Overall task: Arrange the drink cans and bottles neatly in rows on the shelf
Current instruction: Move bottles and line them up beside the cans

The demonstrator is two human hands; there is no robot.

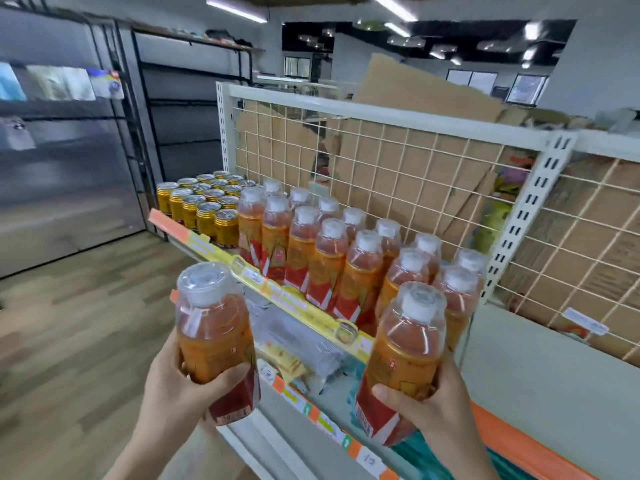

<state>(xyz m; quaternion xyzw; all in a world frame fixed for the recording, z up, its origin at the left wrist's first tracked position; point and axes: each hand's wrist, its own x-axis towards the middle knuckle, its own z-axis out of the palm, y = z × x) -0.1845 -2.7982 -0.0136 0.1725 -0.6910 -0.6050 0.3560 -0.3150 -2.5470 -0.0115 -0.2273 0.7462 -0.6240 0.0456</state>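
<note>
The shelf [295, 301] carries gold cans [204, 204] in rows at its left end, with rows of orange bottles [329, 258] standing just beside them.

Shop aisle, retail shelf [277, 299] with price strips, rowed drinks [322, 251]

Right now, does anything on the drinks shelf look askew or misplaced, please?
Nothing stands out: cans and bottles stand upright in rows on the shelf; left hand holds a spare bottle, right hand a second bottle.
</note>
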